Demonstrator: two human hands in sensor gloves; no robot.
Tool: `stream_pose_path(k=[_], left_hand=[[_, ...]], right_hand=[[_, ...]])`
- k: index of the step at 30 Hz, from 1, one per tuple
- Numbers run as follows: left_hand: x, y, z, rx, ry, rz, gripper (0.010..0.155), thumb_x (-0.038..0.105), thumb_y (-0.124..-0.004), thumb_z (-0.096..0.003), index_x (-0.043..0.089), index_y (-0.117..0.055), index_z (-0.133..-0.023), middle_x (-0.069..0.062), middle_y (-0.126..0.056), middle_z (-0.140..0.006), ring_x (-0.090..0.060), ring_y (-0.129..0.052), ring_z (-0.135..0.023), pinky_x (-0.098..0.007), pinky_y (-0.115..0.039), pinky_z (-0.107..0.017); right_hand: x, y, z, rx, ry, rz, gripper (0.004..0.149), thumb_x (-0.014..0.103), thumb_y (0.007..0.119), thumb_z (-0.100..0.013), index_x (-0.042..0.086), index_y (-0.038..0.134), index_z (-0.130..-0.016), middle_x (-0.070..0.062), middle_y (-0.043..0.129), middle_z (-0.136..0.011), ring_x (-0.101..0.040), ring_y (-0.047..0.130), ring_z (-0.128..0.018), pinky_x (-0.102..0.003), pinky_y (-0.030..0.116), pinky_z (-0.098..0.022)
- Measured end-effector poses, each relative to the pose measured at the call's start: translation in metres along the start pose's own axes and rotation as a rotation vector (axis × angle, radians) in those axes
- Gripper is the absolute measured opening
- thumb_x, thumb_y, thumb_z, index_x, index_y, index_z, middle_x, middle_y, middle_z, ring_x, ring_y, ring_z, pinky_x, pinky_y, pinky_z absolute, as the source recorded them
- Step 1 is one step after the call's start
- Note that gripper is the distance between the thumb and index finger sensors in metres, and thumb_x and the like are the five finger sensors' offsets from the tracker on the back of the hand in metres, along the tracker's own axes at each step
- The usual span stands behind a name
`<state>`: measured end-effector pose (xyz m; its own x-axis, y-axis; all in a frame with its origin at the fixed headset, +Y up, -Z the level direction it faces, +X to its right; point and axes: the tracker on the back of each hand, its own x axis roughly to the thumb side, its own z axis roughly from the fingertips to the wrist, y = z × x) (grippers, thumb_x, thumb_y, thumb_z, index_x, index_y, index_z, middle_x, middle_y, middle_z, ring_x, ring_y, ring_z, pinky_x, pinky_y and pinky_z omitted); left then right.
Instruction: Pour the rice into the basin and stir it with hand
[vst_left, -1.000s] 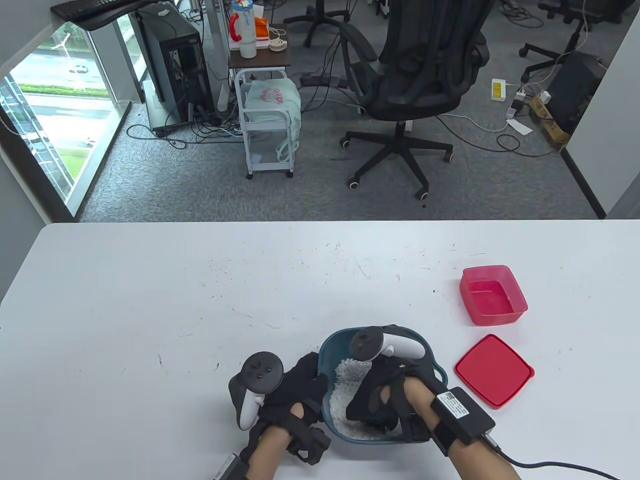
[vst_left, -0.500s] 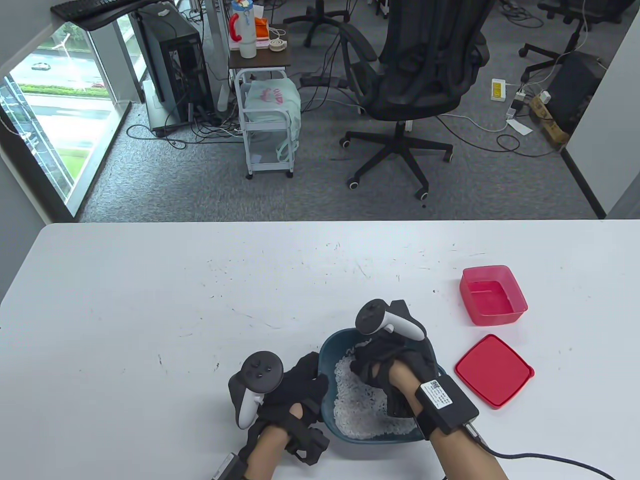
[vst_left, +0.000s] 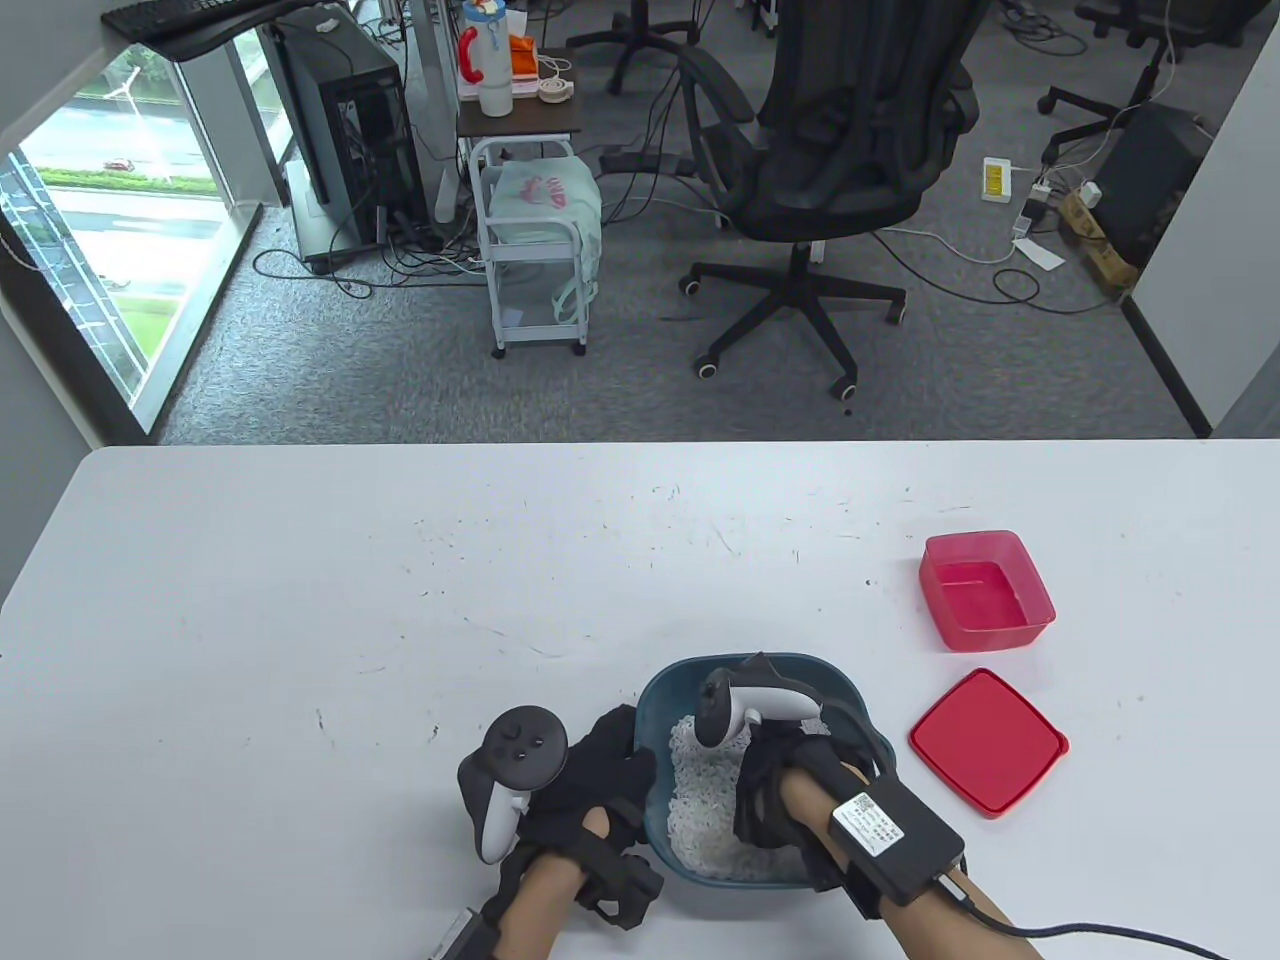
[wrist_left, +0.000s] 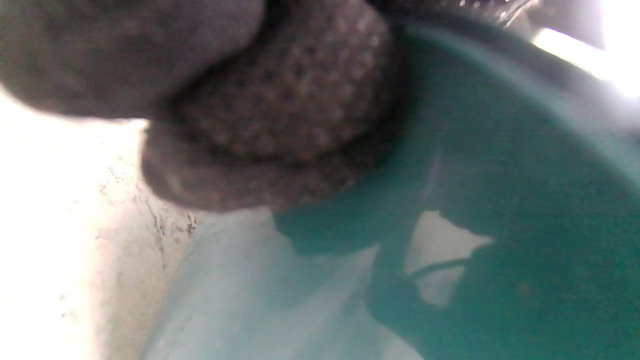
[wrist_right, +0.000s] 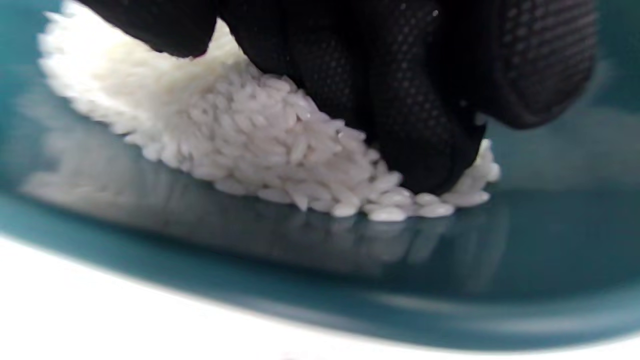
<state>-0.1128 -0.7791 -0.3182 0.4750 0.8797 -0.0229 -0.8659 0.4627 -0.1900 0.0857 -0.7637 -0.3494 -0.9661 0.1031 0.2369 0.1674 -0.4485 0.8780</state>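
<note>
Everything's bunched up at the near edge of the desk (vst_left: 300, 600), a bit right of center.

The basin (vst_left: 680, 690) sits right at the near edge with the rice (vst_left: 700, 800) inside it, piled on the basin floor. Right hand (vst_left: 775, 790) is down inside the basin, fingers (wrist_right: 425, 150) dug into the rice pile. Left hand (vst_left: 590, 780) is just left of the basin, up against its outer wall at the rim. To the right of the basin, close by, the lid (vst_left: 988, 742) lies flat on the desk, and the open container (vst_left: 986, 590) sits just behind the lid, farther from the person. Past the far edge of the desk there's an office chair (vst_left: 830, 150) on the floor, with a small cart (vst_left: 540, 250) off to its left.
</note>
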Motion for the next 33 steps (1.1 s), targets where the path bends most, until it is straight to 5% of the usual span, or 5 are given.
stream_pose_path(k=[8,12,20,28,33], left_hand=[[0.0,0.0,0.0,-0.009,-0.009,-0.001,0.065,0.026,-0.085,-0.0442,-0.004,-0.068,-0.099,-0.033,-0.084,-0.088,-0.016,-0.112,-0.006,-0.028,-0.099,-0.001],[0.0,0.0,-0.001,-0.028,-0.021,0.003,0.064,0.026,-0.085,-0.0448,-0.004,-0.066,-0.099,-0.034,-0.082,-0.088,-0.016,-0.111,-0.007,-0.028,-0.099,-0.001],[0.0,0.0,-0.002,-0.034,-0.029,-0.01,0.065,0.025,-0.085,-0.0446,-0.004,-0.066,-0.099,-0.034,-0.082,-0.088,-0.015,-0.111,-0.006,-0.028,-0.099,0.0],[-0.001,0.0,-0.001,-0.02,-0.03,0.003,0.064,0.025,-0.085,-0.0444,-0.005,-0.067,-0.098,-0.034,-0.083,-0.087,-0.015,-0.111,-0.005,-0.028,-0.099,0.001],[0.0,0.0,0.0,-0.012,-0.02,0.005,0.064,0.025,-0.085,-0.0445,-0.005,-0.067,-0.098,-0.034,-0.083,-0.087,-0.015,-0.111,-0.005,-0.027,-0.099,0.001]], right_hand=[[0.012,-0.013,-0.008,0.074,-0.469,-0.338,0.066,0.038,0.078,-0.031,-0.005,0.08,-0.08,-0.029,0.093,-0.076,-0.052,0.096,-0.059,-0.061,0.081,-0.039],[0.004,-0.03,-0.009,0.008,-0.489,-0.431,0.067,0.037,0.076,-0.034,-0.002,0.068,-0.087,-0.027,0.077,-0.089,-0.05,0.08,-0.076,-0.065,0.068,-0.051],[-0.005,-0.054,-0.003,-0.303,-0.15,-0.28,0.062,0.039,0.073,-0.037,0.006,0.067,-0.089,-0.019,0.078,-0.089,-0.045,0.08,-0.077,-0.065,0.066,-0.052],[-0.008,-0.04,0.0,-0.274,0.237,0.07,0.062,0.038,0.074,-0.035,0.001,0.074,-0.086,-0.027,0.084,-0.083,-0.048,0.088,-0.067,-0.061,0.075,-0.044],[-0.002,-0.013,-0.001,-0.171,0.291,0.221,0.062,0.039,0.077,-0.032,-0.009,0.091,-0.068,-0.031,0.105,-0.055,-0.046,0.106,-0.035,-0.056,0.087,-0.022]])
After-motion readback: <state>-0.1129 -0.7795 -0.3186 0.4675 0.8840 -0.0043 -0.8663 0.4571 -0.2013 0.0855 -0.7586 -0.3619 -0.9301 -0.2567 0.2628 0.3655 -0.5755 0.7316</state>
